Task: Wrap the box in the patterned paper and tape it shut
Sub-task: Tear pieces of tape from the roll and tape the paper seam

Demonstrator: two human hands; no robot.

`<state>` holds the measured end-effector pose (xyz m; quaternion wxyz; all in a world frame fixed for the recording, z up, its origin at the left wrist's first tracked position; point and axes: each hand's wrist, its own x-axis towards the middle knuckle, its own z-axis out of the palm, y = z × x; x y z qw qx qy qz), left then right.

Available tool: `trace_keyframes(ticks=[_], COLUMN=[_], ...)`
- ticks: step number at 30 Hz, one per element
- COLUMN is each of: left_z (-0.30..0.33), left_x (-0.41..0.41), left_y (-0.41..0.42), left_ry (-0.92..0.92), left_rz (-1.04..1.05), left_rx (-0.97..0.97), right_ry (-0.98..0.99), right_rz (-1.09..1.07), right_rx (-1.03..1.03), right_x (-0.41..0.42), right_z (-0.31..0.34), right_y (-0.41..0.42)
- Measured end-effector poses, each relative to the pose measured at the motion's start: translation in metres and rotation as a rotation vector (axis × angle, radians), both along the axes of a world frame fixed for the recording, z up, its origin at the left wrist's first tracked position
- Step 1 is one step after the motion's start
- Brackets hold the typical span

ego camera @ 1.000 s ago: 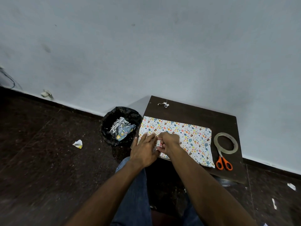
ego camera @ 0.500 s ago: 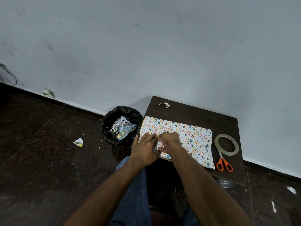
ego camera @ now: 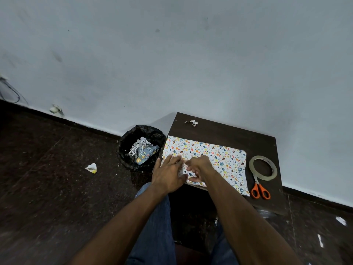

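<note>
A: What does the paper [ego camera: 214,155] look like?

B: White, printed all over with small coloured ovals, hearts and sprigs. It lies flat on the dark tabletop [ego camera: 225,132], covering most of the near half, with its left edge at the tabletop's left edge.

A: And the box?

B: I cannot make it out; at the near left corner the paper is folded up under the hands, and whatever is inside is hidden.

A: The hands, then?

B: The left hand [ego camera: 169,174] lies on that corner with fingers straight and spread, pressing down. The right hand [ego camera: 198,168] is just beside it, fingers curled, pinching the folded paper between thumb and fingertips.

A: Anything else on the tabletop?

B: A tape roll [ego camera: 263,167] to the right of the paper, orange-handled scissors [ego camera: 260,190] just nearer, blades reaching into the roll. A small white scrap [ego camera: 191,123] lies at the far left corner.

A: On the floor?

B: A black-lined bin [ego camera: 140,147] of paper scraps, just left of the tabletop.
</note>
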<state>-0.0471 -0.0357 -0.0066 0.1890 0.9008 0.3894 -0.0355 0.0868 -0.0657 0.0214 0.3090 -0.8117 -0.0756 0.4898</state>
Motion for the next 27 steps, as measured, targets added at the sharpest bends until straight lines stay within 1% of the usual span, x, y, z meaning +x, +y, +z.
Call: trace_keyframes(ticks=[3,6,8,10,13,14,16,18,22,25,27], left_z=[0.003,0.005,0.007,0.008,0.007,0.006,0.005,0.005,0.009,0.011,0.009], left_x=[0.0,0.0,0.0,0.001,0.0,-0.001,-0.001,-0.001,-0.002,-0.002,-0.001], left_y=[-0.001,-0.002,-0.003,-0.003,-0.001,-0.001,-0.001,-0.001,0.004,0.009,0.015], left_ry=[0.009,0.021,0.033,0.054,0.112,0.125,0.128,0.11,0.109,0.131,0.134], left_rz=[-0.004,-0.006,-0.007,-0.017,-0.062,-0.077,-0.087,-0.087,-0.129,-0.162,-0.171], left_rx=[-0.002,0.002,0.004,-0.004,0.01,0.024,0.056,0.081,0.139,0.171,0.173], right_ry=[-0.023,-0.118,-0.306,-0.576,-0.919,-1.003,-1.109,-1.148,-1.054,-0.997,-0.95], right_rz=[0.021,0.103,0.255,0.405,0.507,0.545,0.607,0.711,0.932,1.02,1.031], right_rx=[0.01,0.045,0.084,0.151,0.215,0.216,0.244,0.236,0.027,-0.052,-0.094], right_x=[0.0,-0.001,-0.001,0.002,0.018,0.026,0.045,0.066,0.098,0.117,0.124], right_z=[-0.001,-0.004,-0.007,-0.012,-0.017,-0.019,-0.021,-0.021,-0.007,-0.004,-0.006], right_y=[-0.004,-0.011,-0.024,-0.046,-0.081,-0.088,-0.096,-0.094,-0.076,-0.059,-0.05])
